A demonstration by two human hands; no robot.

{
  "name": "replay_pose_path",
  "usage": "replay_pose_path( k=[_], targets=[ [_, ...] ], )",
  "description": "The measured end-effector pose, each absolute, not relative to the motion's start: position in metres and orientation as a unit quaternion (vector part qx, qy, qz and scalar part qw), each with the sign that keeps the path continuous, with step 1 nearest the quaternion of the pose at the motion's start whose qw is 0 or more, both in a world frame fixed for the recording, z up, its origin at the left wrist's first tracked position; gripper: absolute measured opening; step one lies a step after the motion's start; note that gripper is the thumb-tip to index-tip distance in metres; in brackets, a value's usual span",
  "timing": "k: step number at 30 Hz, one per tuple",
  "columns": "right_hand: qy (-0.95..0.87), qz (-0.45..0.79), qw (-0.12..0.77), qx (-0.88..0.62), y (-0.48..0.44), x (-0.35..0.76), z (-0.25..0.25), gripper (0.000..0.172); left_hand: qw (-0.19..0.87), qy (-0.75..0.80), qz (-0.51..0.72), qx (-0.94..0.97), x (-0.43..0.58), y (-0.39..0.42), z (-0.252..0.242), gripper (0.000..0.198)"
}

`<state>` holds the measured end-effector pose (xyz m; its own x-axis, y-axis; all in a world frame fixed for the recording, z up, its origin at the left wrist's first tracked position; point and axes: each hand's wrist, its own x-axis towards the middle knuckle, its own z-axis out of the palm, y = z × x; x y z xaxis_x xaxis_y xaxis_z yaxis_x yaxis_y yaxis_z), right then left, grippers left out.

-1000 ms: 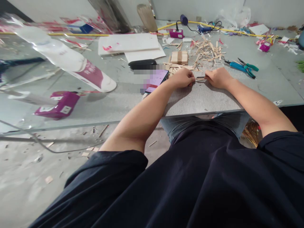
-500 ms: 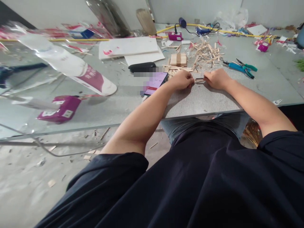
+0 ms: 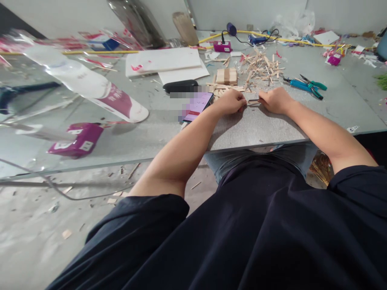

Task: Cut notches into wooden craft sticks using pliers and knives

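Observation:
My left hand [image 3: 232, 102] is closed in a pinch on one end of a thin wooden stick [image 3: 251, 104], low over the grey board [image 3: 238, 131]. Opposite it, my right hand [image 3: 275, 100] is closed around a slim, dark, flat-tipped tool [image 3: 254, 100] whose tip lies along the stick. Its handle is hidden in my fist, so its exact kind does not show. Just beyond my hands lie a bundle of wooden sticks [image 3: 226, 76] and a loose heap of wood pieces [image 3: 261, 66].
Two pairs of pliers [image 3: 306, 85] lie to the right. Left of my hands are a phone [image 3: 198, 106], a black case [image 3: 180, 86], white sheets [image 3: 163, 60], a white-and-maroon packet [image 3: 109, 94] and a purple box [image 3: 80, 139]. A glue gun [image 3: 256, 39] and yellow strip [image 3: 287, 39] are behind.
Both hands keep almost the same place and grip. The right hand's tool shifts very slightly along the stick; everything else stays put.

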<state>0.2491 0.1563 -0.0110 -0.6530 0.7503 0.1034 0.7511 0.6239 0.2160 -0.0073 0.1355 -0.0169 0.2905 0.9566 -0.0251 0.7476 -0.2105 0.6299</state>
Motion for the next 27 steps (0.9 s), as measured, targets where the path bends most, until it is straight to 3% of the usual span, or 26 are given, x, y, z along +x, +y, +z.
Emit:
replay_pose_path(
  k=[11,22,27],
  targets=[
    [-0.901,-0.119,-0.004,-0.417,0.1528,0.2480,-0.0083,0.057,0.276,0.571,0.192,0.749,-0.0063,0.1353,-0.0164,0.018],
    [-0.901,-0.112,-0.007,-0.419,0.1516,0.2471,-0.0073,0.055,0.278,0.573,0.189,0.747,-0.0063,0.1354,-0.0157,0.026],
    [-0.900,-0.115,-0.006,-0.421,0.1516,0.2466,-0.0070,0.054,0.291,0.587,0.208,0.727,-0.0050,0.1372,-0.0195,0.049]
  ],
)
